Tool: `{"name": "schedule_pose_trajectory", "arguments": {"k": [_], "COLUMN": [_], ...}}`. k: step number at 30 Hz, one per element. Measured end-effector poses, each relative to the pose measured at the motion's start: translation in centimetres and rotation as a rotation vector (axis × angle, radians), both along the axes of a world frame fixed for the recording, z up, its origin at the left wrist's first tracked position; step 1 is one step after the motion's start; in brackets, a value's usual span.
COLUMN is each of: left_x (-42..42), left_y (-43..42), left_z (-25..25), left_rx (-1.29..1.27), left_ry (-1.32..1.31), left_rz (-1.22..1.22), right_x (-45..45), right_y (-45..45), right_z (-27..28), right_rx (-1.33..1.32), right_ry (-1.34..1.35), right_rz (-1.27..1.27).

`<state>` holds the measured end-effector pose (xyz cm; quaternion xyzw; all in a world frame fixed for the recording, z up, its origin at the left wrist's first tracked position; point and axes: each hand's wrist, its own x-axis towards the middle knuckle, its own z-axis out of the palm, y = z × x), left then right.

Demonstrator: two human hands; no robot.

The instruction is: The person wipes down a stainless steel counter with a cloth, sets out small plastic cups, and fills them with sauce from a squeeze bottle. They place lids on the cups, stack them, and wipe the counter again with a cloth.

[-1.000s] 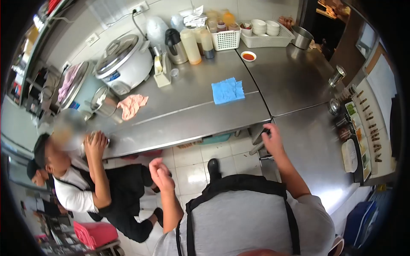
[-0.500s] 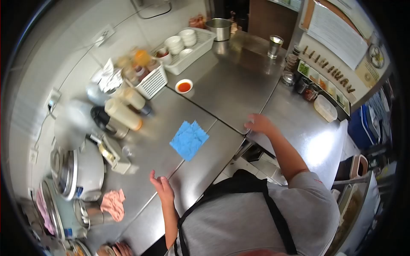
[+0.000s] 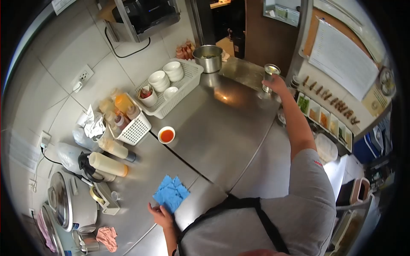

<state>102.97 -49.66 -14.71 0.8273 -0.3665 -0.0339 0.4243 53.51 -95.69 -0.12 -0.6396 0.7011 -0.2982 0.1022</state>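
At the far right of the steel counter, my right hand [image 3: 277,84] has its fingers closed around a shiny tumbler [image 3: 271,70], which stands upright. Part of the tumbler is hidden behind the fingers. My left hand [image 3: 161,216] holds nothing, its fingers apart, over the counter at the lower edge of a blue cloth [image 3: 171,193]. Whether it touches the cloth I cannot tell. The cloth lies flat and creased. Farther up sits a small white bowl [image 3: 166,135] of orange-red sauce.
A white tray [image 3: 181,94] carries stacked bowls, with a steel pot [image 3: 208,59] behind it. Bottles fill a white basket [image 3: 136,132]. Squeeze bottles, a rice cooker [image 3: 79,200] and a pink cloth [image 3: 106,239] line the left. Topping containers [image 3: 324,119] stand at right.
My right arm has reached forward, and its hand has closed on the tumbler. My left hand is now beside the blue cloth. The camera view has tilted up.
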Motion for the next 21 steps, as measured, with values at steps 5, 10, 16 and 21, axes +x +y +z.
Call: {"name": "schedule_pose_trajectory", "arguments": {"k": [5, 10, 16, 21], "left_x": [-0.3, -0.5, 0.1, 0.2], "left_y": [-0.9, -1.5, -1.4, -1.7], "left_z": [0.1, 0.9, 0.1, 0.3], "left_rx": [0.154, 0.241, 0.292, 0.277], "left_ry": [-0.122, -0.174, -0.207, -0.185], "left_rz": [0.097, 0.109, 0.145, 0.135], "right_x": [-0.6, 2.0, -0.7, -0.8], "right_y": [-6.1, -7.9, -11.5, -10.9], "right_z": [1.0, 3.3, -1.1, -0.9], "right_rx": [0.112, 0.336, 0.292, 0.27], "right_ry": [0.167, 0.221, 0.177, 0.203], "right_rz": [-0.387, -0.435, -0.455, -0.413]}}
